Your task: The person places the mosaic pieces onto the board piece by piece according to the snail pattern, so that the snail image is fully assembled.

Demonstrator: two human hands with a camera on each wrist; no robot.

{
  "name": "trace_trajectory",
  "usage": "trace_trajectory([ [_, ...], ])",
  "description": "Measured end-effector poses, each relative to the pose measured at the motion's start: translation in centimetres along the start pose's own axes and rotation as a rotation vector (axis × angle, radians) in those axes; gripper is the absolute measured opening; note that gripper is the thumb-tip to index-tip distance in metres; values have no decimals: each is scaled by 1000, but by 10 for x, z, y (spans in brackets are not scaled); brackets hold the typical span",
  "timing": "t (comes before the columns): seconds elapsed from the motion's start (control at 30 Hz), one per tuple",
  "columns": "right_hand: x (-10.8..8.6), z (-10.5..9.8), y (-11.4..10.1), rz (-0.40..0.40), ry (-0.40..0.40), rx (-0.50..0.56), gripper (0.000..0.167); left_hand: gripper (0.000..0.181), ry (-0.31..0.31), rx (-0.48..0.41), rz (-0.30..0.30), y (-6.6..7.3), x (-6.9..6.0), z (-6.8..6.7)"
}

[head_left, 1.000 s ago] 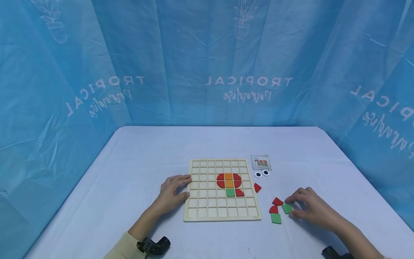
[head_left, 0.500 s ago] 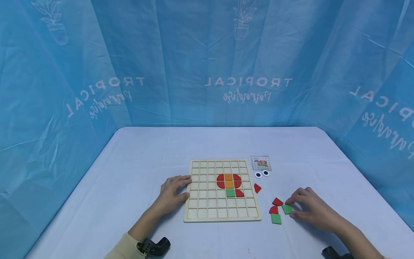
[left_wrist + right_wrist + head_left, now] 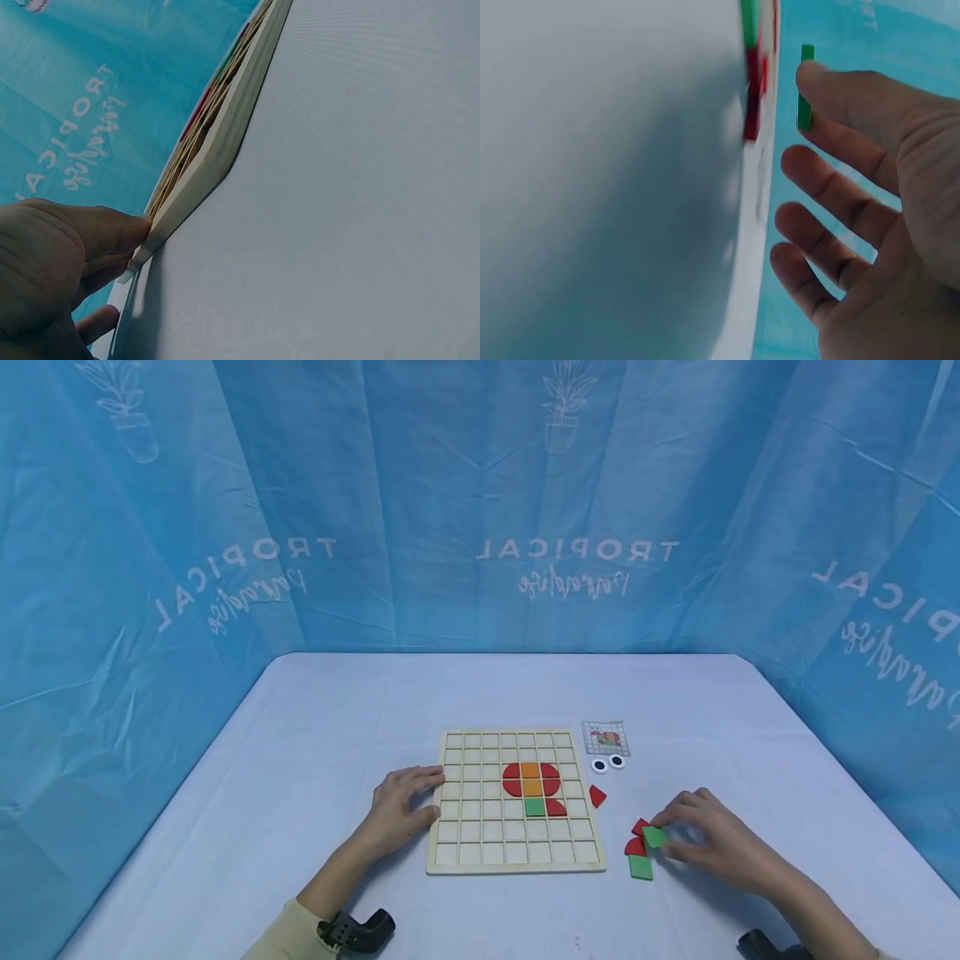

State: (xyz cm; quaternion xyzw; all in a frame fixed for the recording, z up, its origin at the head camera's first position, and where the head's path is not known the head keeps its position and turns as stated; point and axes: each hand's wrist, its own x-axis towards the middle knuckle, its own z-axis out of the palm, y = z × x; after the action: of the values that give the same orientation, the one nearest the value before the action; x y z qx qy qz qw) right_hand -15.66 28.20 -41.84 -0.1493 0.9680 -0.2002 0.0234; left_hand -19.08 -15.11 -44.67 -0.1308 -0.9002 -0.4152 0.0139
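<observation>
My right hand [image 3: 708, 835] pinches a green square tile [image 3: 654, 837] between thumb and fingers. In the right wrist view the tile [image 3: 805, 112] stands edge-on, lifted off the table. Under and beside it lie two red quarter-circle tiles [image 3: 635, 847], one partly hidden, and another green square tile [image 3: 641, 867]. The fingertips and thumb of my left hand [image 3: 397, 806] rest against the left edge of a wooden grid board [image 3: 472, 867]. Set in the board are red quarter-circles [image 3: 550, 787], two orange squares [image 3: 531, 787] and a green square [image 3: 535, 807].
Right of the board lie a small picture card [image 3: 606, 738], two round eye pieces [image 3: 599, 766] and a lone red quarter-circle tile [image 3: 597, 796]. A white cloth covers the table [image 3: 337, 710]. Blue printed curtains [image 3: 480, 610] stand around its back and sides.
My right hand has lifted the green square tile from the table and moved it slightly left, over the red tiles. My left hand and the board have stayed in place.
</observation>
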Motion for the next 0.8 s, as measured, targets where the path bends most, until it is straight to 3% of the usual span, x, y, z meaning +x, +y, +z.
trace_trajectory([
  [0.27, 26, 11, -43, -8, 45, 23, 26, 45, -12, -1, -2, 1, 0, -1],
  [0.57, 56, 41, -86, -133, 122, 0, 23, 45, -8, 5, 1, 0, 0, 0],
  [0.8, 75, 57, -113, -179, 163, -12, 23, 45, -4, 7, -2, -1, 1, 0],
])
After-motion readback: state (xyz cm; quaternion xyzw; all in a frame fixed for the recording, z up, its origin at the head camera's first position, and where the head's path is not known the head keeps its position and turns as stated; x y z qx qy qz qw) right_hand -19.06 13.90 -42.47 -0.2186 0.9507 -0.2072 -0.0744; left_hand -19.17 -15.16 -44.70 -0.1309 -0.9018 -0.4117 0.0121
